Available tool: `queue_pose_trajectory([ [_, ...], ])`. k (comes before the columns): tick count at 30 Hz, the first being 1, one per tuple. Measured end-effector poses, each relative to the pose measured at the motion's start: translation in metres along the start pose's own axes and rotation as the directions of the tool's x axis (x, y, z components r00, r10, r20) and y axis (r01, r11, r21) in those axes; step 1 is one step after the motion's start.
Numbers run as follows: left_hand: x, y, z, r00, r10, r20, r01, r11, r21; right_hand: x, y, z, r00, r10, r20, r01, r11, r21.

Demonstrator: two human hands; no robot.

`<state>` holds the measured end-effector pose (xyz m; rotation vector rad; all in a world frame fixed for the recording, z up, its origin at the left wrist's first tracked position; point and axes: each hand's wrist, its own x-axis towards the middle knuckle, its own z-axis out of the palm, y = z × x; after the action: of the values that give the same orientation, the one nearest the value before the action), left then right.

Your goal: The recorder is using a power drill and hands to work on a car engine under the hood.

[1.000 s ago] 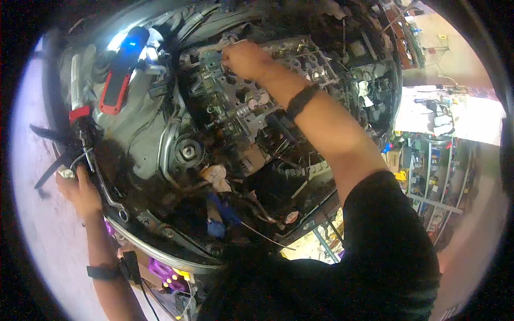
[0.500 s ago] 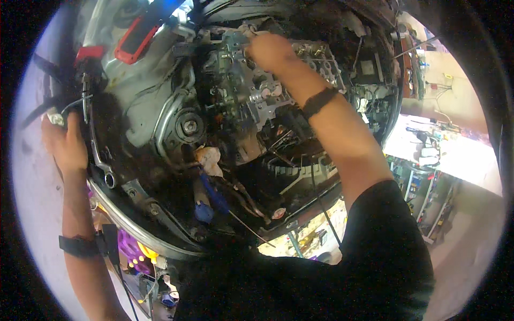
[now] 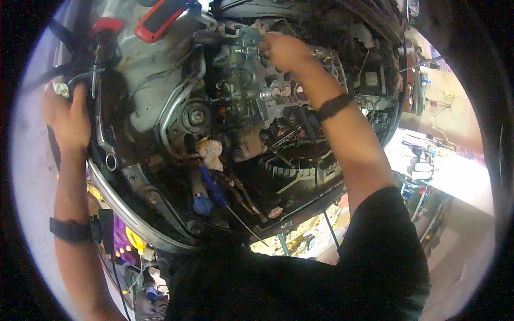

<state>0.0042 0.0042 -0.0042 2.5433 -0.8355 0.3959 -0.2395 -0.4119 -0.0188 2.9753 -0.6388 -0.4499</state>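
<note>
Looks midway, with bare grey metal cylinder head uncovered, right hand curled at its far-left corner, left hand thumb-apart beside long silver ring-ended wrench, both grips and remaining steps impossible to tell.

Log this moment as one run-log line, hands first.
left hand: by white wad, grip unclear | right hand: at engine, grip hidden | around: ring-ended wrench, red-and-black device, blue-handled tool

To your right, strong light washes out a white surface strewn with small items. Above it in your view, thin cables cross a pale beige expanse; below, shelves adjoin a greyish-brown area, wall or floor unclear.
</note>
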Motion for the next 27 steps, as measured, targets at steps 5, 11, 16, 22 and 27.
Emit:
queue_pose_trajectory([
  [5,-0.001,0.001,0.002,1.0,0.003,-0.014,-0.003,1.0,-0.003,0.01,-0.009,0.0,0.98,0.169,0.108,-0.156,0.981,-0.114],
  [11,-0.003,0.002,0.002,0.999,0.021,-0.025,-0.021,1.0,-0.005,0.011,-0.006,-0.001,0.987,0.032,0.158,-0.011,0.991,-0.137],
  [16,-0.001,-0.002,0.0,0.998,-0.02,0.056,0.021,0.999,-0.024,0.003,-0.012,-0.004,0.991,0.088,0.105,-0.073,0.988,-0.135],
  [22,-0.002,0.008,-0.003,0.993,-0.099,0.06,0.1,0.995,-0.005,0.0,-0.008,0.001,0.991,0.083,0.108,-0.074,0.993,-0.088],
  [27,-0.001,0.0,0.002,0.996,-0.076,0.055,0.078,0.997,-0.029,0.007,-0.01,0.004,0.992,0.073,0.101,-0.064,0.994,-0.091],
])
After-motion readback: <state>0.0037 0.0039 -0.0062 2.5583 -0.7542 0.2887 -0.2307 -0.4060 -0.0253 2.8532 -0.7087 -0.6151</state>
